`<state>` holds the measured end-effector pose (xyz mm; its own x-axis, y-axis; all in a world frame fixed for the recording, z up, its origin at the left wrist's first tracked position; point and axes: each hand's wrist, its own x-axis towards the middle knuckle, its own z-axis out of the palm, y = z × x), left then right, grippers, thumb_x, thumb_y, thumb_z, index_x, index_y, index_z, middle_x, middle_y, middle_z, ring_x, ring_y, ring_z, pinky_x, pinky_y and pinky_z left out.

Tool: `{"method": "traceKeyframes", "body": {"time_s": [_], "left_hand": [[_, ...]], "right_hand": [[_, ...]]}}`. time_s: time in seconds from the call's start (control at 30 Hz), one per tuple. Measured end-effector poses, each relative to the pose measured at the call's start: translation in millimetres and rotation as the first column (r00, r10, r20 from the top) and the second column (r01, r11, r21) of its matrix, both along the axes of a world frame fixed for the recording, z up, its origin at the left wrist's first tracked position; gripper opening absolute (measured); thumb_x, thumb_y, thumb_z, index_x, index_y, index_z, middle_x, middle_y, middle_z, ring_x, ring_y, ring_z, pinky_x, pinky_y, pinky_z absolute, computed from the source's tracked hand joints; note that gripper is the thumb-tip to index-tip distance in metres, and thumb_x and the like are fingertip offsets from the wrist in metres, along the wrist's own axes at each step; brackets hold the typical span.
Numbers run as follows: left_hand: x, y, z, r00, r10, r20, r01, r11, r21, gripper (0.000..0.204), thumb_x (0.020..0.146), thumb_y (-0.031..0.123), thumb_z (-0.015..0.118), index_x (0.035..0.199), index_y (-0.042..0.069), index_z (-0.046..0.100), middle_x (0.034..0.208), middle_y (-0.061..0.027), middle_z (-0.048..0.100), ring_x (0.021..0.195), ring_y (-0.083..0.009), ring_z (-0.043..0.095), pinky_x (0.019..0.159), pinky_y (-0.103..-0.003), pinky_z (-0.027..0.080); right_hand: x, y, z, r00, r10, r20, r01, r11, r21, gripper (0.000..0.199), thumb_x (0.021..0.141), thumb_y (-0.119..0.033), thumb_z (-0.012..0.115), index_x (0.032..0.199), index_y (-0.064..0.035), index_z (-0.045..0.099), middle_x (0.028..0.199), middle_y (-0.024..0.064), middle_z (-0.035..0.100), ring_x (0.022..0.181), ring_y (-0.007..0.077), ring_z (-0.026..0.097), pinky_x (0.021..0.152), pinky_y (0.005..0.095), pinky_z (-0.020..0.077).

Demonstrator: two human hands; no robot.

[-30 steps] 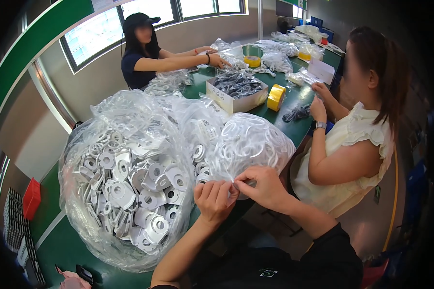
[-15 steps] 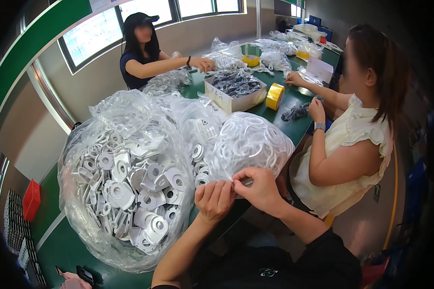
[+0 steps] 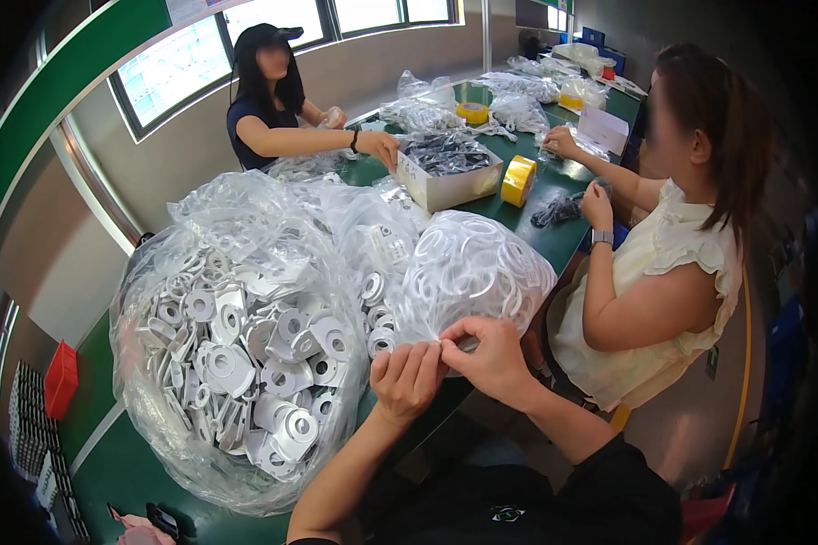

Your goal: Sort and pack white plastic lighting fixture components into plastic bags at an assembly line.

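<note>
1. The bag (image 3: 477,272), clear and full of white rings, lies just beyond my fingertips, its bulk away from me and a little to the right, resting on the green table (image 3: 136,474).
2. Its long axis, as I judge it, runs from the gathered neck at my fingers outward to the rounded mass; the neck points back toward me.
3. My right hand (image 3: 493,359) is nearer the bulk, its knuckles right against the near side. Its thumb and forefinger are brought together in a pinch on the neck, with a small gap arched behind the tips.
4. My left hand (image 3: 407,381) sits just left of it, fingers curled in close, seemingly gripping the neck too; its fingertips are hidden, so I cannot tell how much plastic they have.
5. The two hands meet tip to tip at the neck, so the relation that counts is there: neck between them, weight beyond.
6. To my left stands the open sack (image 3: 236,363) of white parts, beside my left hand but not held.
7. Beyond the bag are the box (image 3: 454,191) and the yellow tape (image 3: 519,181), both well apart from my fingers.
</note>
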<state>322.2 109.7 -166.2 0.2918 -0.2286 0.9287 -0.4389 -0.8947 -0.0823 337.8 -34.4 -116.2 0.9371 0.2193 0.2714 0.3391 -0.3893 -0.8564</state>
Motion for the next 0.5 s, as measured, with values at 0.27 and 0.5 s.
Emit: {"method": "traceKeyframes", "body": {"time_s": [0.27,0.5], "left_hand": [[2.9,13.8,-20.3,0.983,-0.13,-0.133,0.063,0.906,-0.418,0.019,0.067,0.016,0.073,0.08,0.009,0.061,0.075,-0.0057,0.061,0.07,-0.0238,0.059,0.064,-0.036,0.042],[29.1,-47.0,-20.1,0.998,-0.061,0.029,0.068,0.915,-0.398,0.015,0.068,0.017,0.059,0.067,0.004,0.052,0.065,-0.0143,0.048,0.061,-0.0309,0.05,0.058,-0.043,0.042]], "right_hand": [[12.7,24.5,-22.0,0.982,0.035,0.188,-0.034,0.999,-0.013,0.016,0.073,-0.016,0.066,0.079,-0.0016,0.064,0.073,0.0133,0.063,0.069,0.0278,0.062,0.063,0.0349,0.048],[57.9,-63.3,-68.2,0.942,-0.007,0.337,0.098,0.962,-0.255,0.017,0.083,-0.019,0.061,0.086,-0.0018,0.059,0.08,0.01,0.061,0.074,0.0212,0.057,0.072,0.0334,0.0481]]}}
